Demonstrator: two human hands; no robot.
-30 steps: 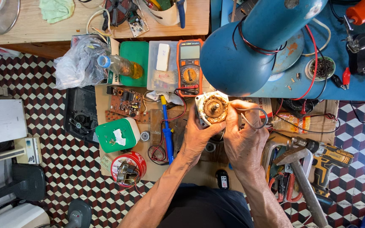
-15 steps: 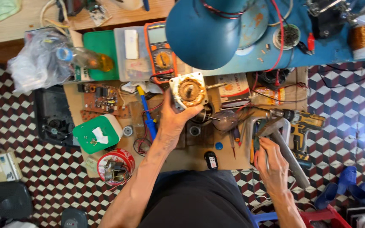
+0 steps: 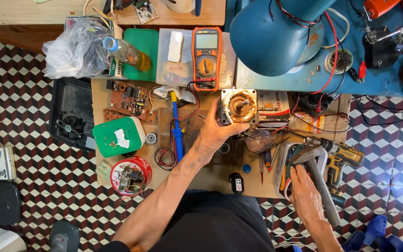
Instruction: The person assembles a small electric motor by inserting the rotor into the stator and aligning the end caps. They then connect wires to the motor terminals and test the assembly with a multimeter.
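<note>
My left hand (image 3: pixel 215 133) grips a small square electric motor (image 3: pixel 239 106) with copper windings and a short shaft, holding it upright over the cluttered low wooden board (image 3: pixel 201 175). My right hand (image 3: pixel 304 191) rests low at the right on a tray of hand tools (image 3: pixel 295 161), fingers lying over the long grey handle of a hammer (image 3: pixel 320 179). Whether the fingers close around the handle is unclear.
An orange multimeter (image 3: pixel 206 58) and a big blue lamp shade (image 3: pixel 274 35) lie behind the motor. A blue screwdriver (image 3: pixel 177 126), circuit board (image 3: pixel 129 99), green box (image 3: pixel 117 136) and red tin (image 3: pixel 129 175) sit to the left. A yellow drill (image 3: pixel 343 158) lies at the right.
My right hand left the motor and dropped to the tool tray at the lower right. My left hand alone now holds the motor.
</note>
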